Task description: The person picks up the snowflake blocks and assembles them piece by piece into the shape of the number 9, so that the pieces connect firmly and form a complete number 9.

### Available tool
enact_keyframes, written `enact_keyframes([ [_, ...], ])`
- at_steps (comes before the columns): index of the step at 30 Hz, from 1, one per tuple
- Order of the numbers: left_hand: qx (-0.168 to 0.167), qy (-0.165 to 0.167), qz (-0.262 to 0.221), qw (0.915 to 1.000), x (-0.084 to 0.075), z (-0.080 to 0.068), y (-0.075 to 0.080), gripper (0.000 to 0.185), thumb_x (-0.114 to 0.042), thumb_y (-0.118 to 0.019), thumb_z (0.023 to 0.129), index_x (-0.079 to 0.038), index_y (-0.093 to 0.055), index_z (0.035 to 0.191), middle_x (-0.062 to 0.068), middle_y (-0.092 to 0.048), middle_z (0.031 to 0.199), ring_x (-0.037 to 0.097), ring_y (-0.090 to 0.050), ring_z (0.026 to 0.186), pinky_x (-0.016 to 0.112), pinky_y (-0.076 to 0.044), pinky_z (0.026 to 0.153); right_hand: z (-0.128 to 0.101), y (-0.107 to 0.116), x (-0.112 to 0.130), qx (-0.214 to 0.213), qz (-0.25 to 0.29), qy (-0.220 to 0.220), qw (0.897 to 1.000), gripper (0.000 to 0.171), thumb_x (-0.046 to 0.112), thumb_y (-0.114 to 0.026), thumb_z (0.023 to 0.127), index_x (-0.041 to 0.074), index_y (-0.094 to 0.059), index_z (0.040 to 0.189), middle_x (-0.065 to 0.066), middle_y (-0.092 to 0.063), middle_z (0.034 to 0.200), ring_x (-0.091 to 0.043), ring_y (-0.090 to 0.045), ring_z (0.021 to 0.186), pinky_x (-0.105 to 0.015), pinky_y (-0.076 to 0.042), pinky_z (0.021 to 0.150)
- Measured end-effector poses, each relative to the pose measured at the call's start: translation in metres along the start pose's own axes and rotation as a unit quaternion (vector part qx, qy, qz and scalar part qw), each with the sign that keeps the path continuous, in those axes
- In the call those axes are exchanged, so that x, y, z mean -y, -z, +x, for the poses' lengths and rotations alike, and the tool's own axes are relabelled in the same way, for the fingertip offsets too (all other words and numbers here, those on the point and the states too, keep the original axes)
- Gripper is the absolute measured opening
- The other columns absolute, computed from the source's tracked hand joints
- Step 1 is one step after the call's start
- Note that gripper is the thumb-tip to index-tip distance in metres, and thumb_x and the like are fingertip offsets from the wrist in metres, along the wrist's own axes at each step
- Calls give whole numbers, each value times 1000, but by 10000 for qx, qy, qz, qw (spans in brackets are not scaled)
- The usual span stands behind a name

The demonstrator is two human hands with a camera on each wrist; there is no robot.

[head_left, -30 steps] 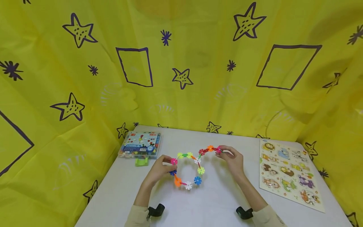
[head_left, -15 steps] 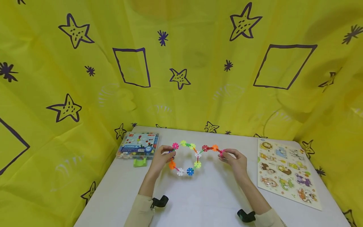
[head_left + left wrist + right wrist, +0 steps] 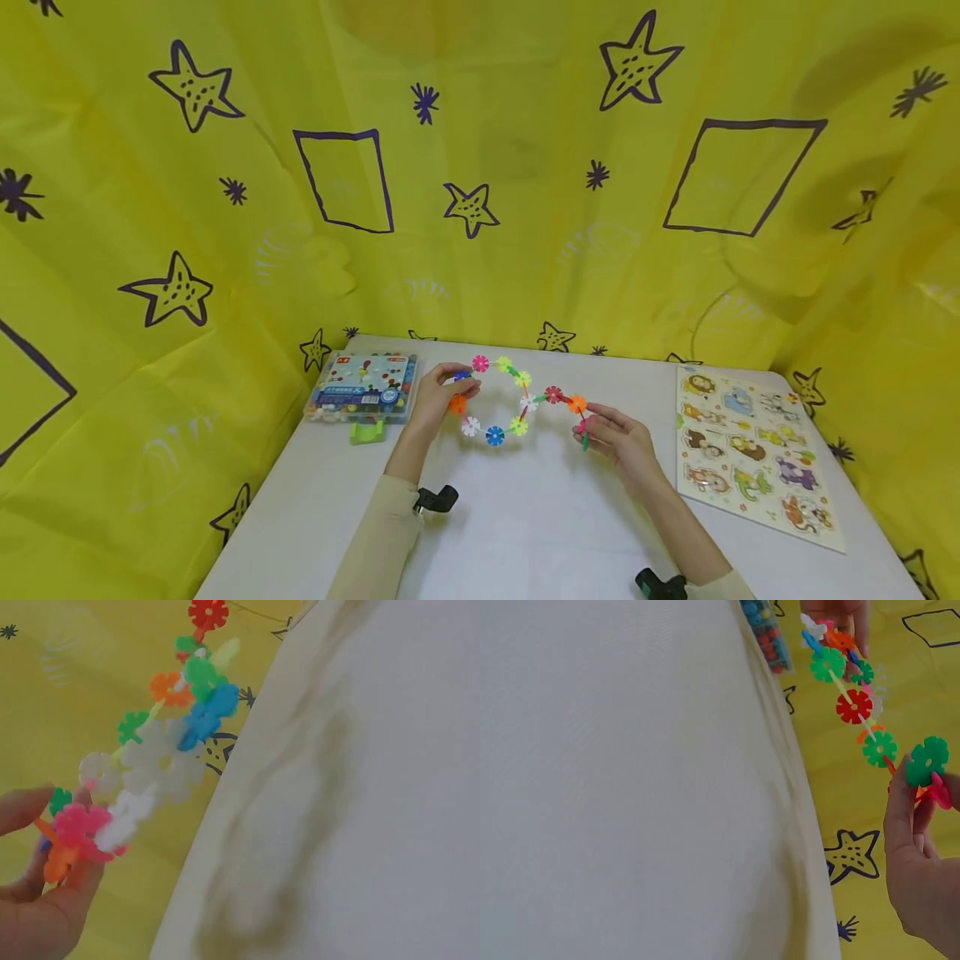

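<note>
1. Above the white table (image 3: 525, 533), between the two hands, hangs a chain of snowflake building discs (image 3: 517, 404) — a ring of coloured discs on the person's left side with a short tail running off to the right.
2. The left hand (image 3: 438, 398) pinches the ring's left edge, thumb and fingers curled round an orange and a pink disc; the left wrist view shows the fingertips (image 3: 34, 817) closed on those pieces.
3. The right hand (image 3: 618, 437) pinches the tail's end, fingers curled on a green and a pink disc, as the right wrist view shows.
4. Nothing lies between the hands and the chain; the table under it is bare white.
5. At the far left corner of the table sits a clear plastic box (image 3: 363, 390) with a printed label on its lid — closed, and packed with small coloured pieces that show through its side wall.
6. Just in front of the box lies a small green clip-like piece (image 3: 365, 432), touching or nearly touching it.
7. Along the table's right edge lies a wooden animal puzzle board (image 3: 753, 454), well apart from the hands, its animal pieces seated in rows.
8. A yellow cloth with drawn stars and squares (image 3: 480, 167) hangs behind and around the table.
</note>
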State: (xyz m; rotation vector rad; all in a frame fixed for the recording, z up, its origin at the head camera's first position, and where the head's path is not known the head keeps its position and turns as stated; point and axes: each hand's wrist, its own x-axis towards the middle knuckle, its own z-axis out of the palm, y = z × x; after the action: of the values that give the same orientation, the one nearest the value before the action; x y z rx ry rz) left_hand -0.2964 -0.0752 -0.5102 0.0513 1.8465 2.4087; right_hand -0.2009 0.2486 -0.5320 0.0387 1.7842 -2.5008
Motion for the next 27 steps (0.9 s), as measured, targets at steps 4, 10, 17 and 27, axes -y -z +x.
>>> enact_keyframes([
  [4, 204, 102, -796, 9966, 2, 14, 0, 43, 10, -66, 96, 12, -46, 135, 23, -53, 125, 29, -73, 103, 35, -57, 94, -5, 7, -3, 518, -92, -255, 9983, 58, -5, -61, 100, -21, -32, 149, -6, -68, 106, -18, -76, 96, -30, -60, 88],
  [10, 430, 121, -1415, 9889, 12, 24, -2, 40, 16, -55, 98, 16, -40, 135, 32, -48, 135, 31, -70, 113, 36, -53, 101, -10, 12, -7, 1068, -550, -344, 9922, 60, -5, -66, 96, -16, -38, 147, -12, -58, 121, -23, -76, 99, -33, -60, 88],
  [17, 376, 83, -1169, 9924, 22, 28, -11, 34, 13, -59, 99, 17, -51, 132, 31, -55, 133, 28, -72, 109, 35, -54, 98, -13, 6, -12, 873, -857, -361, 9918, 31, 10, -68, 100, -5, -59, 126, -10, -71, 109, -24, -77, 94, -34, -62, 80],
  [27, 537, 270, 659, 9960, 19, 32, -25, 32, -6, -66, 102, 1, -63, 133, 17, -62, 130, 33, -68, 117, 50, -53, 102, -17, -13, -20, 413, -1147, -671, 9903, 41, 21, -74, 98, -6, -62, 126, -17, -75, 105, -26, -77, 87, -39, -62, 82],
])
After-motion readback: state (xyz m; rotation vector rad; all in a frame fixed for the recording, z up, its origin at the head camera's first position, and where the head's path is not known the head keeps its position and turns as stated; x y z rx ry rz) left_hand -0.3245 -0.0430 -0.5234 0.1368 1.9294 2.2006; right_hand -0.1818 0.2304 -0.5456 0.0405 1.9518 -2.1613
